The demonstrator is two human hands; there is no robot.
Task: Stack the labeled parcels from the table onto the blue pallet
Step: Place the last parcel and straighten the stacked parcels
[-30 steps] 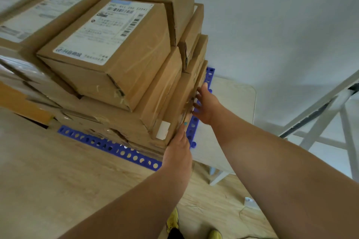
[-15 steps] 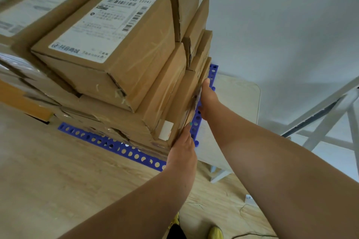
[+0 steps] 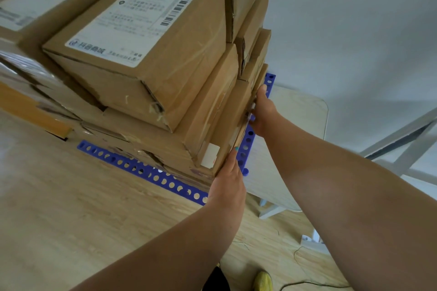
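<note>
I have both hands on the right-hand edge of the stack, working a thin flat parcel (image 3: 238,130) that stands on edge against the side of the other boxes (image 3: 146,54). My left hand (image 3: 230,177) grips its near lower corner, thumb side on the face I can see and fingers hidden behind, so I cannot tell how far they wrap. My right hand (image 3: 261,113) is further along the same edge, palm flat against the cardboard with fingers extended upward, pressing rather than pinching. The parcel's long axis runs away from me, along the right rail of the blue pallet (image 3: 248,139), whose perforated strip shows just beside and below it. The left hand is the nearer one and carries the corner; the right steadies the far half. The white table (image 3: 300,125) sits beyond the pallet to the right. I judge the next move is a push leftward, seating the parcel flush against the stack.
</note>
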